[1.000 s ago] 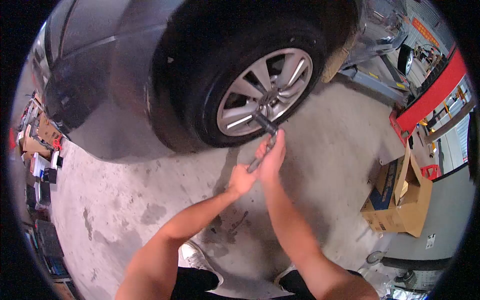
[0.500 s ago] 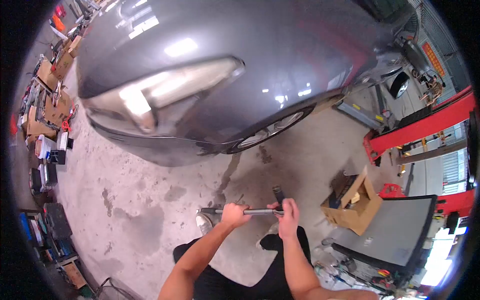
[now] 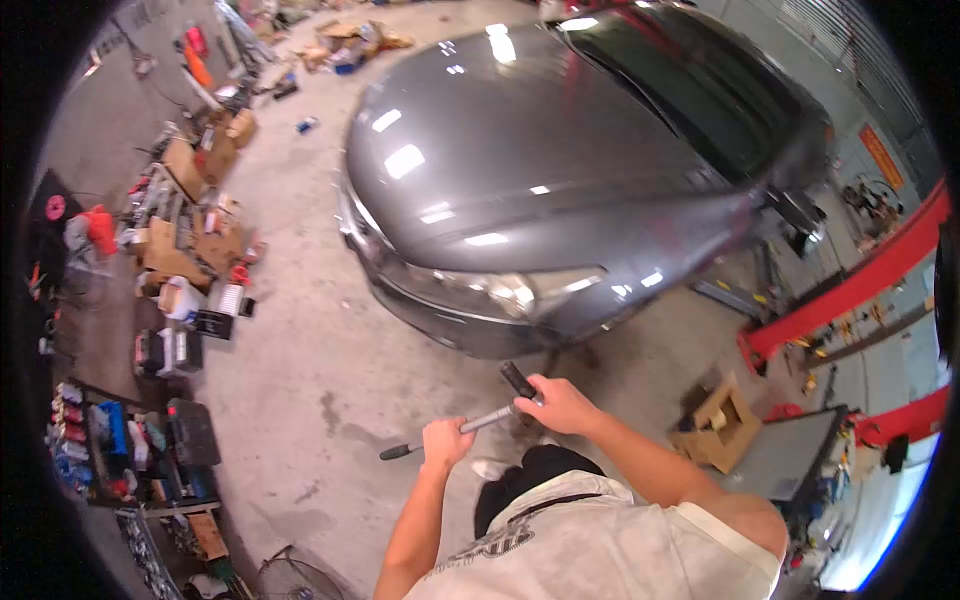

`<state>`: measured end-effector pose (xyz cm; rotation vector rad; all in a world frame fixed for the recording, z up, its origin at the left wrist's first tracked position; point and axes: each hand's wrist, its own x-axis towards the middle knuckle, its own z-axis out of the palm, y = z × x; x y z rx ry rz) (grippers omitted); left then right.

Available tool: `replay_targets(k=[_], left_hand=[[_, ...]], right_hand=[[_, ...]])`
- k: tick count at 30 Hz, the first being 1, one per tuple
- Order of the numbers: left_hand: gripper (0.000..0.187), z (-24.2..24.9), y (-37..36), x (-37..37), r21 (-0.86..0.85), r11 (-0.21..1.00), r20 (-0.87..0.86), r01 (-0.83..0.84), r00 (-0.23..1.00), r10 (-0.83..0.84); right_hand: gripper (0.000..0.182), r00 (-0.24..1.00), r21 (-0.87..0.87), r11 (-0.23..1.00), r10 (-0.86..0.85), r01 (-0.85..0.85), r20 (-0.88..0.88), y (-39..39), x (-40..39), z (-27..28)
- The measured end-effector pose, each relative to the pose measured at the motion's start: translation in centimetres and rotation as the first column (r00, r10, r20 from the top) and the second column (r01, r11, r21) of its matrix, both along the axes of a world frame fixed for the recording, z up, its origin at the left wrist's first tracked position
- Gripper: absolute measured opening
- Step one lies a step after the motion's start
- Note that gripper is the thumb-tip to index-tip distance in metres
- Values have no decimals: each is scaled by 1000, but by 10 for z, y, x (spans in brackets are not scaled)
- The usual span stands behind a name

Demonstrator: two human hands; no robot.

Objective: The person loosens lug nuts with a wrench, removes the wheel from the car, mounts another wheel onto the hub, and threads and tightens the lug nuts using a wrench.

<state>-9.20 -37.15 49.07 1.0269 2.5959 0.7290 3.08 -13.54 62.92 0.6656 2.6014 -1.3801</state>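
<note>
A long metal bar point(image 3: 488, 419) with a dark grip at its left end slants up to the right in front of my body. My left hand point(image 3: 447, 442) is wrapped round its middle. Near the bar's right end, my right hand point(image 3: 560, 405) is closed on it, beside a short black cylindrical piece point(image 3: 516, 378) that sticks out up and to the left. The fingers of my right hand are partly hidden. Beyond my hands stands a dark grey car point(image 3: 520, 190), its front corner and headlight point(image 3: 512, 294) nearest to me.
An open cardboard box point(image 3: 742, 432) lies on the floor at right, near red lift parts point(image 3: 850, 285). Cartons point(image 3: 175, 250), a black case point(image 3: 192, 432) and a tool cart point(image 3: 110, 440) line the left side. A round wire fan guard point(image 3: 290, 578) is at lower left.
The view has tilted up and pulled back, showing more of the car and the left side. The bar has turned from nearly level to slanted, its right end higher. Both hands still hold it.
</note>
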Motion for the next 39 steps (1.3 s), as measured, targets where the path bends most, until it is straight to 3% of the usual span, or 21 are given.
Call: replay_targets(k=[7,13,17,19,21,24,26,27,30,32,35,39], left_hand=[[34,62,-98,-146,-81,992,-174,-97,981,82],[32,88,-158,-302,-105,988,-237,-112,968,84],[30,113,-193,-409,-167,972,-259,-163,959,117],[28,115,-226,-457,-231,953,-245,-194,960,136],[28,121,-252,-507,-145,947,-237,-286,940,247],[24,119,-284,-587,-198,915,-254,-353,920,300],[23,119,-291,-649,-230,895,-248,-382,913,325],[23,115,-288,-683,-226,900,-241,-373,917,319],[23,124,-270,-797,-174,945,-226,-276,946,234],[24,123,-241,-874,-168,977,-222,-129,971,90],[23,134,-183,-989,-133,989,-169,69,981,-91],[19,129,-97,-1117,-19,964,-114,266,957,-266]], right_hand=[[62,995,-163,983,69,-79,-66,-51,-135,20],[55,969,-294,942,99,-165,-228,-115,-320,9],[42,963,-270,924,250,-269,-105,-168,-466,30],[43,983,-523,834,111,-172,-145,-193,-535,27],[41,981,-562,807,102,-180,-168,-222,-603,20],[40,957,-625,728,172,-282,-232,-252,-704,25],[39,979,-799,567,94,-202,-181,-265,-768,24],[39,981,-796,573,87,-193,-175,-266,-800,16],[38,975,-749,647,-41,-141,-218,-258,-890,13],[35,942,-555,831,-219,42,-256,-234,-937,25],[32,868,-554,812,-399,185,-296,-203,-1004,47],[24,638,-790,565,-704,237,-311,-169,-1073,89]])
